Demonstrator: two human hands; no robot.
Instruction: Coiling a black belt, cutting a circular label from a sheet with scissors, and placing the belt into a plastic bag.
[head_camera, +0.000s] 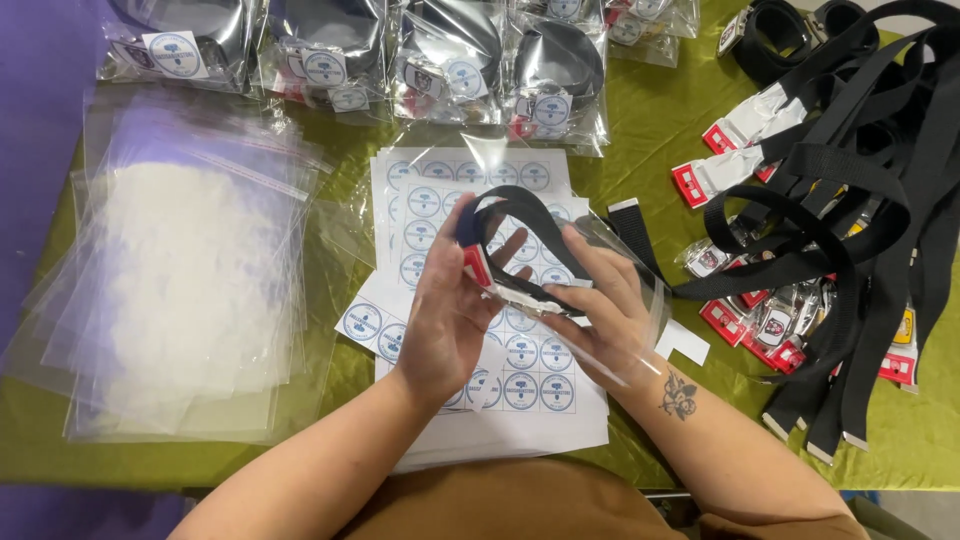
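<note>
From the head cam: left hand (447, 312) is curled around a coiled black belt (520, 215) with a red-and-silver buckle, fingers pinching it near the buckle end, right over the middle of the table. Right hand (600, 300) is wrapped around a clear plastic bag (640, 300), holding it against the belt, fingers closed on the film. Under both hands sits a stack of sticker sheets (530, 385) with round blue labels. Pile of empty clear bags (190, 270) off to the left, a heap of loose black belts (850, 200) on the right, and bagged belts (450, 60) lined up along the far edge of the green tablecloth (640, 150).
</note>
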